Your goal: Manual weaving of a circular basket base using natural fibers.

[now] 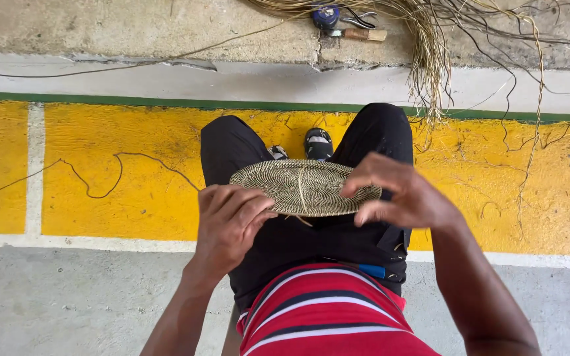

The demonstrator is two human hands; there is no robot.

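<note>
A flat oval woven disc [301, 186] of coiled straw lies over my lap, between my knees in black trousers. My left hand [229, 221] grips its near left edge, fingers curled over the rim. On the right edge sits my right hand [400, 192], pinching the rim with fingertips. A pale straw strand [302, 186] runs across the middle of the disc, and a short end sticks out below it.
A bundle of dry straw [430, 39] hangs over a concrete ledge ahead. Beside it on the ledge lie a blue spool [325, 16], pliers [359, 18] and a wooden-handled tool [363, 34]. A thin fibre [100, 191] trails on the yellow painted floor. My sandal [318, 143] shows between my knees.
</note>
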